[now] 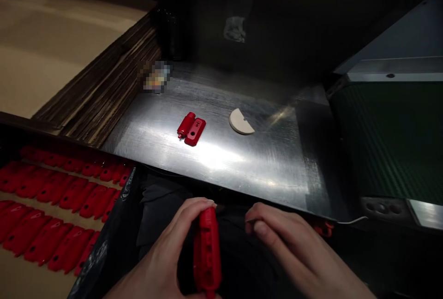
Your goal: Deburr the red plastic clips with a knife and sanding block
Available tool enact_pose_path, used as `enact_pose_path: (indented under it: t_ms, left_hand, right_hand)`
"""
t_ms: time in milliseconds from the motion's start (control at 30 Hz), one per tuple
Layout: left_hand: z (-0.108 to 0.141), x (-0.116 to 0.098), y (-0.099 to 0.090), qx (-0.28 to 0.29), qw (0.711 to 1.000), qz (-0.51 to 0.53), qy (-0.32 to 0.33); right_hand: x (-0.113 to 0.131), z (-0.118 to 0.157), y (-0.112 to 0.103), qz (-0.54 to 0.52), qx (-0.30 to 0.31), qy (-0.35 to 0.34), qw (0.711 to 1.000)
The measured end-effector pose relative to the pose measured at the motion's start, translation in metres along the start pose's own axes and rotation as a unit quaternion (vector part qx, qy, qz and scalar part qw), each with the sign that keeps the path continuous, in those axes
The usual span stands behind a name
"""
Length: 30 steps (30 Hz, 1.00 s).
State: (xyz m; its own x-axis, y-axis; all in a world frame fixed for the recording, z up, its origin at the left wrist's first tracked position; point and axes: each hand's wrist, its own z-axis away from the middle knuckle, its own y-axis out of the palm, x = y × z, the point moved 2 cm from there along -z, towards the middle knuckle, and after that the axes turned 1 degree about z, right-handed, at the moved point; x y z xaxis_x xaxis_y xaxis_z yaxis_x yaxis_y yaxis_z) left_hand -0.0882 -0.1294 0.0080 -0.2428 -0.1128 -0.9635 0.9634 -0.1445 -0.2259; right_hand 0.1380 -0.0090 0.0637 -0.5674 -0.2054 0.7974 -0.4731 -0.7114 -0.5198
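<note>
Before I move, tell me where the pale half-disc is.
In the head view, the pale half-disc lies on the metal table near the centre, right of the two red pieces, beyond the right hand.

Can't see all of left hand (162, 250), cut at bottom, or green conveyor belt (401, 137), cut at right. Can't make out colourful thing (157, 76) blurred in squares, upper left.
</note>
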Motion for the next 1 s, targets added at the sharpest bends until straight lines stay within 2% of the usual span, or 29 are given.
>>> enact_pose_path:
  t_ms: [133, 367, 567, 733, 1000]
  left_hand:
    - [-0.005, -0.011, 0.005, 0.027, 0.999, -0.007, 0.045]
    - [-0.013, -0.016, 0.003, 0.064, 0.994, -0.029, 0.083]
    - [-0.016, -0.021, 0.001, 0.044, 0.995, -0.034, 0.088]
    - [-0.017, -0.022, 0.001, 0.041, 0.996, -0.032, 0.076]
    - [-0.017, -0.024, 0.001, 0.034, 0.996, -0.037, 0.078]
  right_hand:
    - [0.014, -0.001, 0.012, 0.082, -0.019, -0.09, 0.992]
    - [0.005, -0.008, 0.016, 0.12, 0.018, -0.142, 0.982]
    - [0.008, -0.01, 0.019, 0.103, -0.012, -0.15, 0.983]
    - [0.014, -0.009, 0.018, 0.103, -0.031, -0.124, 0.986]
    - [0.007, -0.006, 0.021, 0.135, -0.016, -0.129, 0.982]
